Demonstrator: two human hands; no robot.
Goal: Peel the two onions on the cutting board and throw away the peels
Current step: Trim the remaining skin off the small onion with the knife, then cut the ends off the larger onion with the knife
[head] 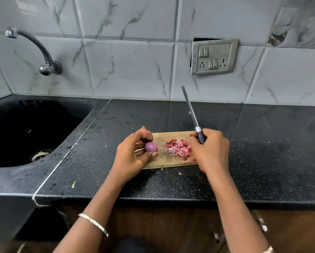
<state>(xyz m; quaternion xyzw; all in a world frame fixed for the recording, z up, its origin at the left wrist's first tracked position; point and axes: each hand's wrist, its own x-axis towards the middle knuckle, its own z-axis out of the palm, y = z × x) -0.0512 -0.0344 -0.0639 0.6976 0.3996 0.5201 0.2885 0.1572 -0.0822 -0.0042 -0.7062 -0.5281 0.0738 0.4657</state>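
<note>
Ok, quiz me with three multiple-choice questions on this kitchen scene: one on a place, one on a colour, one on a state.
1. Where are the peels? A in a bowl; B on the board; C on the floor.
2. The peeled onion is: A purple; B white; C yellow.
3. The knife is: A lying flat; B in a drawer; C gripped by the right hand.
Answers: B, they pile on the wood; A, its bare flesh is purple; C, fingers wrap its handle.
</note>
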